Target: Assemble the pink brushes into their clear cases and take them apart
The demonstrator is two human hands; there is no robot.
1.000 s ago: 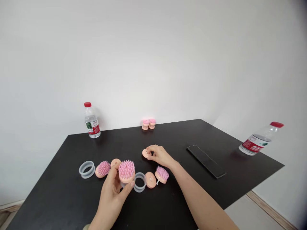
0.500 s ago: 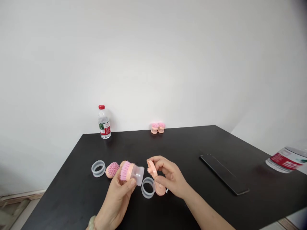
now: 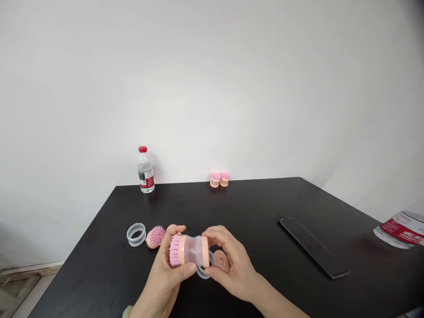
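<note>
Both hands hold a pink-bristled brush level.
The left hand wraps the bristle end; the right hand grips the peach cap beyond the clear plastic body.

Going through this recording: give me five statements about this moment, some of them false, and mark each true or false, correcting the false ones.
1. The left hand and right hand hold a clear-bodied brush between them. True.
2. The red-capped water bottle at the table's far edge lies on its side. False: it stands upright.
3. The brush's pink bristles point toward the right hand. False: they point left, away from it.
4. A clear plastic ring lies beside a pink-bristled brush head. True.
5. The flat black slab lies left of the ring. False: it lies right of the hands.
</note>
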